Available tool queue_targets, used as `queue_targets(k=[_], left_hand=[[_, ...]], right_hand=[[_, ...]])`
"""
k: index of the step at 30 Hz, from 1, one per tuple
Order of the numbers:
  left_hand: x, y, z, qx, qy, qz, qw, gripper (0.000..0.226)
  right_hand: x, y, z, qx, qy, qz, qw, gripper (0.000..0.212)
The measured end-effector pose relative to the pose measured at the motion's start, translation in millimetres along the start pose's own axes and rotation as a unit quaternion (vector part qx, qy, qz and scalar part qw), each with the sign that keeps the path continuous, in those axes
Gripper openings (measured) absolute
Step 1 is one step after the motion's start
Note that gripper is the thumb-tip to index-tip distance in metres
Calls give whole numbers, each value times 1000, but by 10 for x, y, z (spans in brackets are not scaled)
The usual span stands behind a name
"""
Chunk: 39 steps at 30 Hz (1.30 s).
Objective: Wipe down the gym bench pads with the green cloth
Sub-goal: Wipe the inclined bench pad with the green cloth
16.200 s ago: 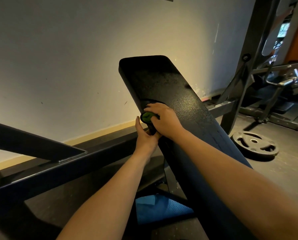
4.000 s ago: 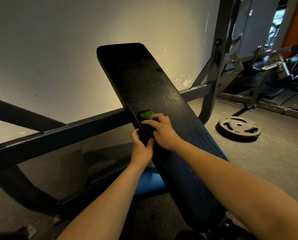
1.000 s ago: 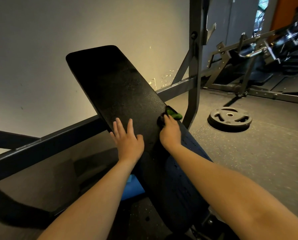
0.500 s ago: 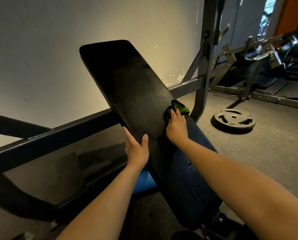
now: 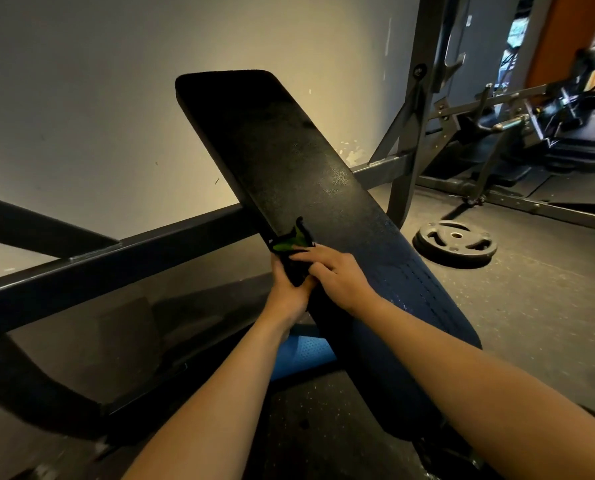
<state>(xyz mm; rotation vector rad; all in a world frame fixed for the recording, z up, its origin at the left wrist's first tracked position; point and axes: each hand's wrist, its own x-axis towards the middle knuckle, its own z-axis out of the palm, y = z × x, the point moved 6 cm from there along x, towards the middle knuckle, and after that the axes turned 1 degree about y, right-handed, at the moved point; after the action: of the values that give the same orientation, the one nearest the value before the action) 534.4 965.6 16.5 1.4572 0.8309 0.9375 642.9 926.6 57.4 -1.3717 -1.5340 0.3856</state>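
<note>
Cloth (image 5: 290,241) half-hidden beneath right hand (image 5: 337,277), edges indistinct.

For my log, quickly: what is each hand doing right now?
Left hand: closed, gripping the cloth at the pad edge.
Right hand: closed, pinching the same cloth.

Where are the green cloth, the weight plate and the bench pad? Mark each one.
green cloth (image 5: 290,241), head view, its bright green fold.
weight plate (image 5: 477,245), head view, flat face beside its hole.
bench pad (image 5: 282,150), head view, bare upper half.
</note>
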Motion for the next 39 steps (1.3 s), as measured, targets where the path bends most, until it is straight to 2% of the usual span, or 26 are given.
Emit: queue_targets(k=[2,5,8,13,17,24,28,31,34,39], left_hand=[[-21,-5,-15,-1,18,9,1000,74],[-37,-1,-9,-17,37,17,999,89],[-64,-54,10,-57,41,-12,997,102],[-28,-195,-20,-73,43,-36,996,106],[-104,-212,-18,-57,72,-60,994,111],[-280,-192,2,-81,47,-58,994,105],[-377,-199,-3,-56,28,-66,996,108],[-397,-129,-26,-28,20,-86,996,112],[-352,-108,-65,8,16,-112,994,120],[-305,-155,-97,32,24,-123,992,122]], right_hand=[[-16,-23,55,-27,15,-12,999,37],[188,-125,209,-125,-28,-21,992,37],[417,-261,334,-175,-71,-43,981,36],[498,-250,452,-274,-101,-97,952,37],[480,-254,446,-284,-108,-110,946,34],[104,-168,231,-269,-177,-113,940,34],[-77,-190,212,-282,-164,-129,936,38],[20,-287,269,-332,-172,-141,917,55],[287,-344,359,-372,-164,-167,899,63],[739,-437,500,-401,-93,-148,899,70]])
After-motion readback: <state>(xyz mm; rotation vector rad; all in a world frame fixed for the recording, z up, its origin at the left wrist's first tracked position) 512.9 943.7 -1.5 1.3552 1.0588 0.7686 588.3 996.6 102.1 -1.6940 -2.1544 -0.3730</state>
